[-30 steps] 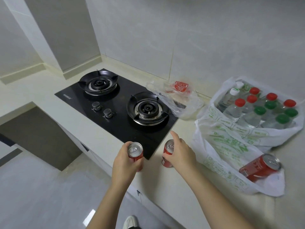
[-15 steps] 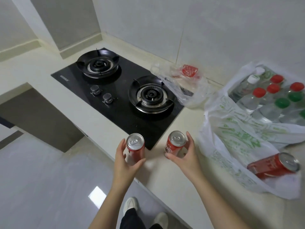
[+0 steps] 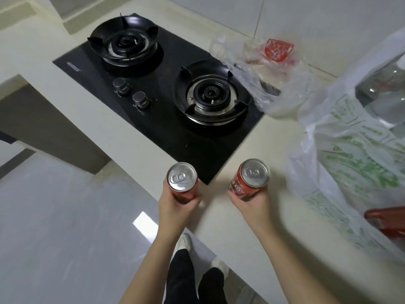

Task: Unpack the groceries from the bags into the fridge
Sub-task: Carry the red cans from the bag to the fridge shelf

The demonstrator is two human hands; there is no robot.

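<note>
— What are you holding right now?

— I'm gripping two red cans, one in each hand. My left hand (image 3: 175, 208) is wrapping round the left can (image 3: 182, 177), fingers curling round its body, and the silver top is facing up at me.

— And the other side?

— My right hand (image 3: 251, 205) is clutching the right can (image 3: 252, 177) the same way (this one is tilting a little, so part of its red side is showing). The two cans are hanging in the air, apart from each other. The left can is hovering over the front edge of the table (image 3: 221, 218) and the right can over the table top, both near the corner of the black hob (image 3: 157, 119).

— Where are the bags?

— The white bag (image 3: 350, 167) with green print is lying on the table to my right. A third can (image 3: 386, 219) is lying on its plastic at the far right edge, partly cut off. Beside the hob's right burner a clear bag (image 3: 269, 84) is sitting near the wall with something red inside; I can't tell what.

— And below?

— The glossy floor (image 3: 65, 227) is showing under my left arm.
</note>
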